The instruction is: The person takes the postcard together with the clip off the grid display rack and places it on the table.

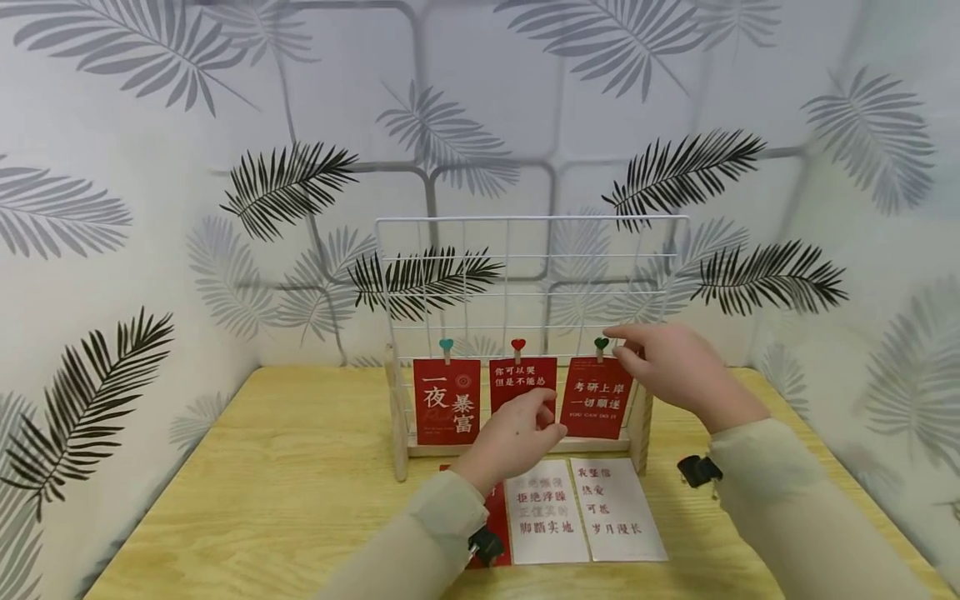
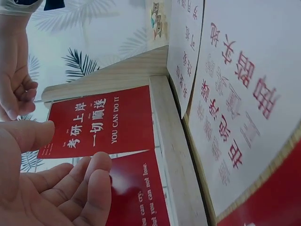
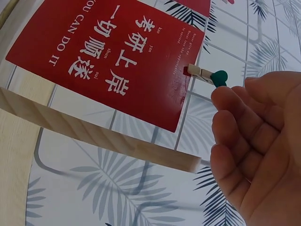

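Three red cards hang in a row from heart-topped clothespins on a white wire grid rack [image 1: 531,218]. At the right card [image 1: 594,408], my right hand [image 1: 671,367] is beside the dark green heart clothespin [image 3: 204,74]. Its fingertips are at the heart, not visibly pinching it; exact contact cannot be told. My left hand [image 1: 513,437] is in front of the middle card [image 1: 525,375], hiding its lower part. In the left wrist view its thumb and fingers stand apart, loosely bent around nothing. The left card [image 1: 442,412] hangs under a teal heart clothespin [image 1: 446,346].
Two white cards with red writing, a left one [image 1: 547,533] and a right one [image 1: 618,533], lie on the wooden table [image 1: 247,492] before the rack. Another red card [image 1: 498,525] lies partly under my left arm. Leaf-patterned cloth stands behind and at both sides.
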Demonstrator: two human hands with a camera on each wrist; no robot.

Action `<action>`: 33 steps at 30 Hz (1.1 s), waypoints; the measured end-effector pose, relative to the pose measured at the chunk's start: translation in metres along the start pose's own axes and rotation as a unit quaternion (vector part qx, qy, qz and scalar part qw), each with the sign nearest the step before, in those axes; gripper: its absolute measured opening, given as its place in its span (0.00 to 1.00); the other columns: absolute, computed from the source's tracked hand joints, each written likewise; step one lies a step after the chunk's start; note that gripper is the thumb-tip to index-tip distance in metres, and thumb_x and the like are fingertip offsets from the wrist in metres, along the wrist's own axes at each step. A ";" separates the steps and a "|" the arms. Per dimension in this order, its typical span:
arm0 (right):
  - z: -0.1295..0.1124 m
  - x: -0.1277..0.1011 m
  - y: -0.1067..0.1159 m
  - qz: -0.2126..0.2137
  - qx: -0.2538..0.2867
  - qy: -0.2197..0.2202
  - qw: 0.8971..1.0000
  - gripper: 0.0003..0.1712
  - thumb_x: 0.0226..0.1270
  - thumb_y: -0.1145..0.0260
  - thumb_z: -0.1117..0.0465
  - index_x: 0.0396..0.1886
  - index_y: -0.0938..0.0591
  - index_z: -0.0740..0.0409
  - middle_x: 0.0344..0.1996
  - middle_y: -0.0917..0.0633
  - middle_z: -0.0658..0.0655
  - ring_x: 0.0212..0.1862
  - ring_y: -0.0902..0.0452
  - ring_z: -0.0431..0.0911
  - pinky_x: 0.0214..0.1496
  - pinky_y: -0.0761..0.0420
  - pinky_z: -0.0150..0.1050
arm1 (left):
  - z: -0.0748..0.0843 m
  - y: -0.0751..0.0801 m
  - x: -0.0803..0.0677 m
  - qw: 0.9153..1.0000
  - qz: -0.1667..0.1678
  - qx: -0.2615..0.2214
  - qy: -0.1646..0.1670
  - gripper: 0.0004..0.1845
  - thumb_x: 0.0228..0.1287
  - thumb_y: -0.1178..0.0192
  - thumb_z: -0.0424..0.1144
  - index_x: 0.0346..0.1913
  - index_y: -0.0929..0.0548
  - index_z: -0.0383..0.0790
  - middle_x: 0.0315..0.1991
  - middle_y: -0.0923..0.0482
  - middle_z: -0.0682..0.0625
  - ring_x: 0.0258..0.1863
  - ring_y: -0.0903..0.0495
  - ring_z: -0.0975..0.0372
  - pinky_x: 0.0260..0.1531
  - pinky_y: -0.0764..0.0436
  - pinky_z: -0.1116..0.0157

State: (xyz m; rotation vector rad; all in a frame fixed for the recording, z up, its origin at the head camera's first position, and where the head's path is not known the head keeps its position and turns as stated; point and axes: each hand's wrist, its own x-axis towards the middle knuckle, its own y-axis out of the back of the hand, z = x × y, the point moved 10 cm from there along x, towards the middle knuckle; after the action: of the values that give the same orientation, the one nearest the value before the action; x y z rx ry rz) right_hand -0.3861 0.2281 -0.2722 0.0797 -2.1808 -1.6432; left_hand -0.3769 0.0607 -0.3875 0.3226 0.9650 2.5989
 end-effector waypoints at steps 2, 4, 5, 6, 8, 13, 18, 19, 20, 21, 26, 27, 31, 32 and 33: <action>-0.001 0.002 -0.001 0.001 -0.009 0.002 1.000 0.22 0.75 0.40 0.56 0.65 0.19 0.53 0.17 0.26 0.48 0.19 0.35 0.43 0.22 0.32 0.40 | 0.001 -0.003 0.002 1.000 0.001 0.000 0.002 0.30 0.70 0.36 0.48 0.72 0.29 0.47 0.47 0.20 0.56 0.41 0.22 0.63 0.44 0.19 0.59; -0.002 0.004 -0.003 0.005 -0.021 0.011 1.000 0.21 0.74 0.39 0.57 0.64 0.18 0.54 0.17 0.26 0.47 0.21 0.34 0.43 0.24 0.32 0.40 | 0.000 -0.006 0.004 1.000 -0.001 0.002 0.006 0.32 0.70 0.36 0.49 0.73 0.31 0.48 0.49 0.20 0.55 0.43 0.22 0.62 0.45 0.18 0.57; -0.003 0.005 -0.004 0.008 -0.027 0.014 1.000 0.21 0.74 0.38 0.57 0.63 0.18 0.54 0.17 0.27 0.47 0.21 0.34 0.43 0.24 0.32 0.40 | 0.000 -0.007 0.005 1.000 -0.002 0.001 0.009 0.32 0.70 0.36 0.49 0.74 0.31 0.48 0.50 0.20 0.54 0.44 0.21 0.61 0.47 0.18 0.56; -0.003 0.006 -0.005 0.011 -0.034 0.018 0.999 0.21 0.74 0.38 0.57 0.63 0.18 0.54 0.17 0.26 0.47 0.21 0.33 0.43 0.24 0.31 0.40 | 0.000 -0.009 0.006 1.000 -0.003 0.002 0.011 0.33 0.70 0.37 0.50 0.74 0.32 0.48 0.51 0.20 0.54 0.44 0.21 0.61 0.47 0.18 0.55; -0.005 0.007 -0.006 0.020 -0.048 0.027 0.998 0.20 0.73 0.37 0.58 0.62 0.17 0.55 0.17 0.26 0.47 0.22 0.32 0.44 0.24 0.30 0.40 | 0.000 -0.012 0.008 1.000 -0.005 0.005 0.013 0.34 0.70 0.37 0.50 0.75 0.33 0.48 0.51 0.19 0.55 0.44 0.20 0.62 0.47 0.18 0.55; -0.007 0.008 -0.010 0.038 -0.073 0.036 0.996 0.20 0.73 0.37 0.57 0.61 0.17 0.56 0.20 0.20 0.49 0.21 0.31 0.44 0.25 0.26 0.42 | 0.000 -0.016 0.010 1.000 0.002 0.013 0.018 0.34 0.69 0.37 0.51 0.75 0.33 0.46 0.45 0.19 0.57 0.39 0.21 0.64 0.45 0.18 0.56; -0.006 0.009 -0.010 0.049 -0.072 0.027 0.996 0.18 0.75 0.37 0.55 0.59 0.16 0.55 0.34 0.11 0.56 0.23 0.26 0.44 0.28 0.21 0.47 | 0.002 -0.016 0.012 0.999 0.010 0.015 0.029 0.31 0.70 0.38 0.53 0.71 0.29 0.47 0.44 0.18 0.57 0.38 0.20 0.64 0.45 0.19 0.57; -0.006 0.010 -0.010 0.050 -0.070 0.023 0.996 0.17 0.75 0.38 0.55 0.58 0.15 0.54 0.36 0.11 0.57 0.24 0.25 0.45 0.29 0.20 0.48 | 0.002 -0.016 0.013 0.999 0.012 0.011 0.031 0.30 0.70 0.38 0.53 0.70 0.28 0.47 0.45 0.18 0.56 0.38 0.20 0.64 0.45 0.19 0.57; -0.006 0.010 -0.010 0.052 -0.069 0.020 0.996 0.17 0.75 0.38 0.55 0.58 0.15 0.54 0.38 0.11 0.57 0.24 0.24 0.45 0.29 0.20 0.48 | 0.002 -0.017 0.013 0.999 0.013 0.008 0.032 0.29 0.70 0.37 0.53 0.69 0.27 0.48 0.46 0.18 0.56 0.38 0.20 0.64 0.45 0.18 0.57; -0.005 0.010 -0.010 0.056 -0.069 0.016 0.996 0.16 0.76 0.38 0.54 0.57 0.15 0.53 0.38 0.10 0.57 0.26 0.23 0.46 0.29 0.20 0.49 | 0.002 -0.017 0.013 0.999 0.014 0.004 0.033 0.28 0.70 0.37 0.52 0.68 0.27 0.49 0.46 0.18 0.55 0.39 0.20 0.63 0.44 0.18 0.57; -0.006 0.009 -0.006 0.081 -0.073 0.007 0.994 0.14 0.75 0.37 0.53 0.53 0.12 0.51 0.36 0.10 0.55 0.27 0.20 0.46 0.27 0.20 0.49 | 0.000 -0.019 0.015 0.999 0.021 -0.007 0.038 0.23 0.69 0.36 0.51 0.64 0.25 0.51 0.49 0.19 0.55 0.41 0.20 0.62 0.45 0.18 0.57; -0.006 0.009 -0.005 0.089 -0.076 0.007 0.993 0.14 0.75 0.36 0.53 0.52 0.12 0.51 0.35 0.10 0.55 0.27 0.20 0.46 0.27 0.20 0.49 | 0.000 -0.019 0.015 0.999 0.022 -0.010 0.039 0.23 0.69 0.36 0.51 0.63 0.25 0.51 0.50 0.19 0.55 0.42 0.20 0.62 0.46 0.18 0.57; -0.008 0.008 -0.003 0.113 -0.081 0.009 0.990 0.12 0.73 0.33 0.53 0.49 0.11 0.51 0.32 0.10 0.54 0.25 0.20 0.47 0.25 0.21 0.48 | 0.000 -0.020 0.018 0.999 0.027 -0.021 0.034 0.19 0.71 0.38 0.50 0.61 0.24 0.51 0.51 0.18 0.55 0.44 0.19 0.62 0.46 0.18 0.58; -0.008 0.008 -0.003 0.117 -0.082 0.009 0.990 0.12 0.72 0.33 0.53 0.48 0.10 0.50 0.32 0.10 0.54 0.25 0.20 0.46 0.24 0.21 0.47 | 0.000 -0.020 0.018 0.999 0.029 -0.023 0.031 0.18 0.72 0.38 0.50 0.60 0.24 0.51 0.51 0.18 0.55 0.44 0.19 0.62 0.46 0.18 0.58; -0.008 0.008 -0.003 0.121 -0.081 0.010 0.989 0.11 0.72 0.33 0.53 0.48 0.10 0.50 0.31 0.10 0.54 0.25 0.20 0.46 0.24 0.21 0.47 | 0.000 -0.020 0.019 0.999 0.032 -0.025 0.029 0.17 0.72 0.39 0.50 0.59 0.24 0.50 0.51 0.18 0.55 0.44 0.19 0.63 0.46 0.18 0.59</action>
State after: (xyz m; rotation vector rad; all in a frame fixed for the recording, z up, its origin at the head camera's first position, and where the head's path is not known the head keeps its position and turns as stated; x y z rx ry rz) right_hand -0.3911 0.2175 -0.2708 -0.2056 -1.9460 -1.6644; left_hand -0.3897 0.0826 -0.3992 0.2712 0.9204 2.6990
